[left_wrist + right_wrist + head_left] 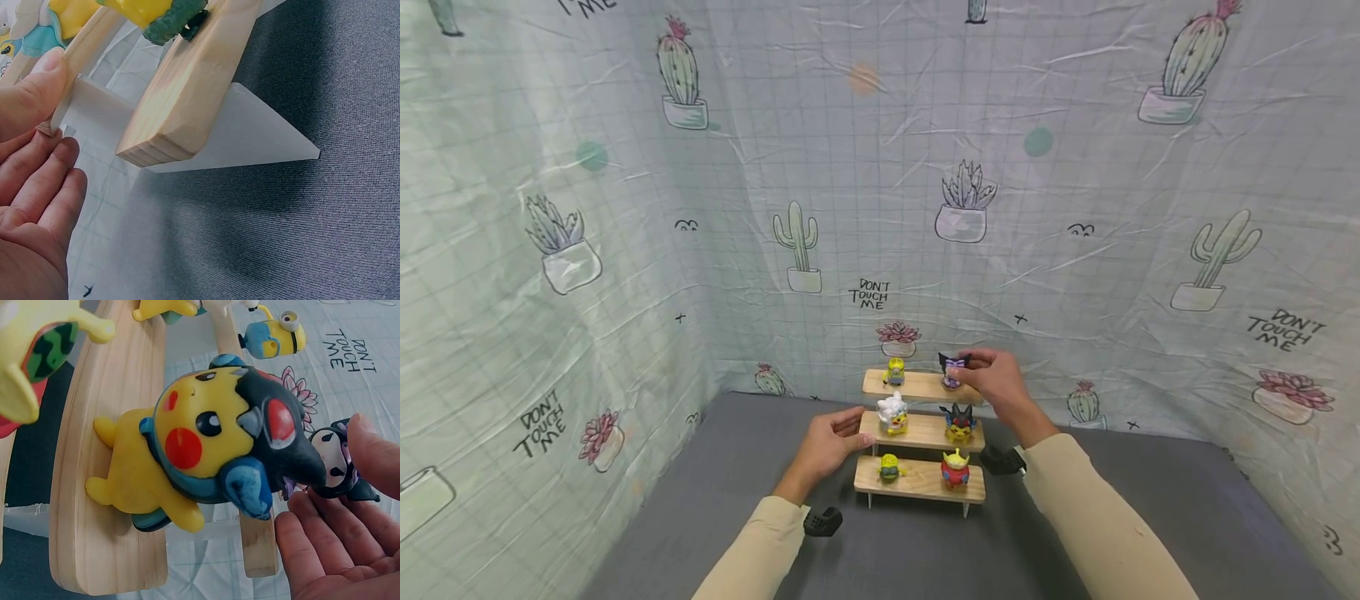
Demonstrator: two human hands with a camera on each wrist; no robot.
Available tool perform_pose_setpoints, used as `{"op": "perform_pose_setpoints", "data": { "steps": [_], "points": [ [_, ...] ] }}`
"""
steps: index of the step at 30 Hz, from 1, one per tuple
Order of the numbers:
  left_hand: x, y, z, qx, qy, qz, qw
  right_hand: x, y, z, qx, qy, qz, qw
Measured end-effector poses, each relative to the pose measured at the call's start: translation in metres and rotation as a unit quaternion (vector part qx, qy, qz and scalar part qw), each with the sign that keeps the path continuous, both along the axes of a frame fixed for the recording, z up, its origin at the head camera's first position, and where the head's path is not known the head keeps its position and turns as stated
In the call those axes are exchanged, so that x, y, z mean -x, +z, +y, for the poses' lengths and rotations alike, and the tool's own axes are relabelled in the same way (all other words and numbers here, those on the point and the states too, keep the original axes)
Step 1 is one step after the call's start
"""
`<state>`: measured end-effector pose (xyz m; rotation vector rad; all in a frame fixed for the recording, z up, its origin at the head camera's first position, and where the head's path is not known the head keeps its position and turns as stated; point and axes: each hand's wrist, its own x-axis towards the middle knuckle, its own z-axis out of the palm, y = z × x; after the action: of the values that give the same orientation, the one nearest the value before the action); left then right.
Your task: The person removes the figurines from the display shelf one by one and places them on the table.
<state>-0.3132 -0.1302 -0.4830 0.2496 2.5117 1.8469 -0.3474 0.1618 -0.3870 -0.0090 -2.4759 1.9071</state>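
A three-step wooden display stand holds small toy figures. With the right hand (pixel 1002 385), the person grips a purple figure with a black pointed hood (pixel 329 461) at the right end of the top step (pixel 919 384). Thumb and fingers lie on either side of it. The left hand (pixel 826 445) pinches the left end of the middle step (pixel 917 430); in the left wrist view its thumb (pixel 42 84) rests on the board, fingers underneath. A white-capped yellow figure (pixel 892 415) and a yellow figure in a dark eared hood (pixel 197 425) stand on that step.
A goggled yellow figure (pixel 894 372) stands at the top left. The bottom step (pixel 917 485) bears a green-and-yellow figure (pixel 889 468) and a red-suited one (pixel 955 470). White supports hold the boards over a dark grey surface (pixel 917 554). Cactus-print sheeting (pixel 880 167) hangs behind.
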Motion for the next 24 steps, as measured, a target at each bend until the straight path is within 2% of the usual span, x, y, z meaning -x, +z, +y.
{"op": "perform_pose_setpoints", "data": {
  "steps": [9,24],
  "points": [
    [-0.0007,-0.0026,-0.0012,-0.002,-0.001,-0.004,1.0000,0.0005,-0.0032,-0.0009,-0.021,-0.010,0.001,1.000],
    [0.0013,-0.0027,-0.0013,-0.003,0.003,0.003,1.0000,0.0008,0.0003,-0.0009,-0.010,-0.014,-0.014,1.000]
  ]
}}
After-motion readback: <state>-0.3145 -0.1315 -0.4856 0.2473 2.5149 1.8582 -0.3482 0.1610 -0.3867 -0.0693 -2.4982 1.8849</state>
